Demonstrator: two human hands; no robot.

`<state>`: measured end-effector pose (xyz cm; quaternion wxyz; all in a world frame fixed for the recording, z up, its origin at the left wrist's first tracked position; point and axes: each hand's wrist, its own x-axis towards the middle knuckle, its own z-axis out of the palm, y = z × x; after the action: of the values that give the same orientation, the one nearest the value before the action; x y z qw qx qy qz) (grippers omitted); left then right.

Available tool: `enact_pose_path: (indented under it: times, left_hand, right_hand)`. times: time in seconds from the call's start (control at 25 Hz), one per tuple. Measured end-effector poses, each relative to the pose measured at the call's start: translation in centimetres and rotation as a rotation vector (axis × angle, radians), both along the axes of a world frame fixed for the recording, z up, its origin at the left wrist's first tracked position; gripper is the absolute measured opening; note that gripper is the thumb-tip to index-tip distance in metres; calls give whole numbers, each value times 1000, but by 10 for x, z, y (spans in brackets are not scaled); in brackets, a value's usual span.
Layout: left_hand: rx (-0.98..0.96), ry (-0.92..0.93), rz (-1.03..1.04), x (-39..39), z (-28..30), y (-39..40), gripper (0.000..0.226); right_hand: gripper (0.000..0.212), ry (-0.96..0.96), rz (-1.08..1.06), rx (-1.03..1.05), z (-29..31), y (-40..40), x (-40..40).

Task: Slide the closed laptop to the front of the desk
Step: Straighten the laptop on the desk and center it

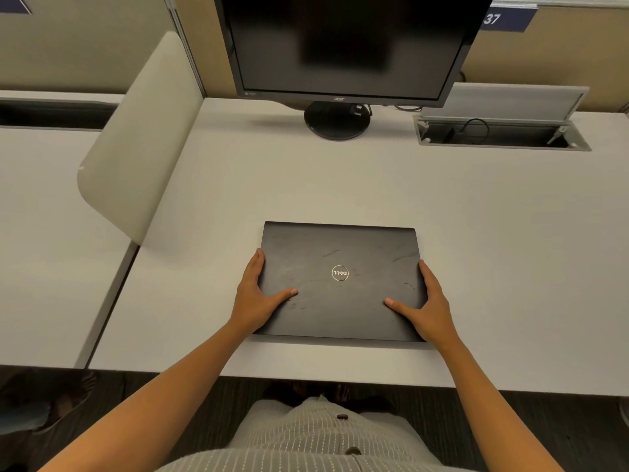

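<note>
Laptop held at both sides near the desk's front edge

Laptop (340, 282), black and closed, lies flat on the pale desk (476, 233), its lid up with a round silver logo at the middle. It sits in the near half of the desktop, a little left of centre, its near edge close to the desk's front edge but with a strip of bare surface between them. The left hand (257, 298) clasps the laptop's left side: the fingers run along the left edge and the thumb lies spread across the lid, pointing right. The right hand (423, 306) mirrors it on the right side, fingers along the right edge, thumb flat on the lid pointing left. Both hands grip the near half of the machine, so most of the lid stretches away beyond them, and the logo lies between and slightly beyond the two thumbs. Whether the fingertips curl under the base cannot be seen.

Far across the desk a dark monitor (343, 46) stands on a round base, well apart from the laptop. To its right an open cable hatch (503, 134) is set into the desktop. A rounded beige divider panel (136, 141) rises along the desk's left edge.
</note>
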<state>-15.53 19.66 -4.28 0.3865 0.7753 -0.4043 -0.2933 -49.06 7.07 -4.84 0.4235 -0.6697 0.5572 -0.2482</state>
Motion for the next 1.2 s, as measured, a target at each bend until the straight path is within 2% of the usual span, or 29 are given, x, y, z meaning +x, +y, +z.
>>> enact_pose_path:
  times: [0.32,0.56,0.64,0.76,0.8,1.08,1.2]
  left_hand:
    - [2,-14,-10,-2,-2,2,114]
    - [32,-120,-100,-5,-5,4,103]
    - [49,-210,-141,-7,-6,4,98]
    - [83,-490,-213,-10,-5,1,86]
    - [96,-530,-227,-10,-5,0,85]
    - [127,-560,-253,-10,-4,0,87]
    - [118,-562,-261,-9,-5,-2,86]
  right_hand:
    - [113,25,35,1,-1,-2,-1]
    - [99,82,30,-65,-1,5,7]
    - [95,123,48,-84,0,6,10]
    - [91,209,80,-128,0,6,12]
    - [90,230,82,-137,0,6,13]
    - [85,428,100,-219,1,5,16]
    - [86,449,110,-219,0,2,17]
